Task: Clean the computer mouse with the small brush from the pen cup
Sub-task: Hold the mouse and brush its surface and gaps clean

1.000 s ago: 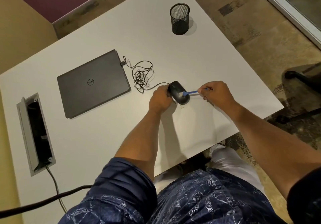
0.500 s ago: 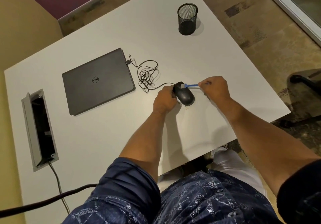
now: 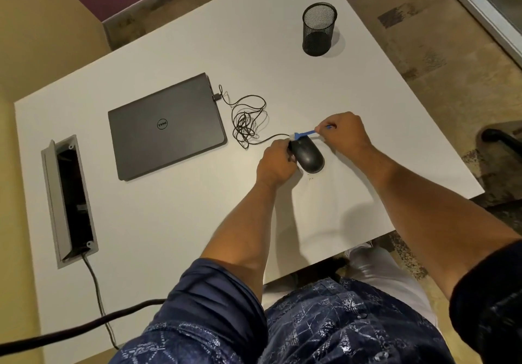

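Step in hand: brushing, well underway by the look of it. Left hand (image 3: 275,163) is clamped on the left flank of the glossy black corded computer mouse (image 3: 308,156), pinning it to the white desk top (image 3: 169,222). Right hand (image 3: 344,135) is pinched shut on the thin blue handle of the small blue plastic brush with pale bristles (image 3: 303,135); the handle's tail end pokes out past the fingers. The 2 hands sit close, apart, with the mouse between them. Bristles sit at the mouse's far end, right where the thin black cable (image 3: 248,120) leaves the body, so this looks like work on the front edge and button area. Can't tell if the bristles actually press on the shell or just hover over it. Cable runs away from the left hand in a loose tangle to the closed dark grey laptop (image 3: 166,126), which lies beyond and left of that hand. Black wire-mesh pen cup (image 3: 319,29) stands well beyond the right hand, looks empty. Next move, my read: short strokes back along the button seams and the wheel, left grip held firm so the mouse doesn't skate, then probably tilt it to reach the flanks and underside. Keep the bristles out of the cable tangle.
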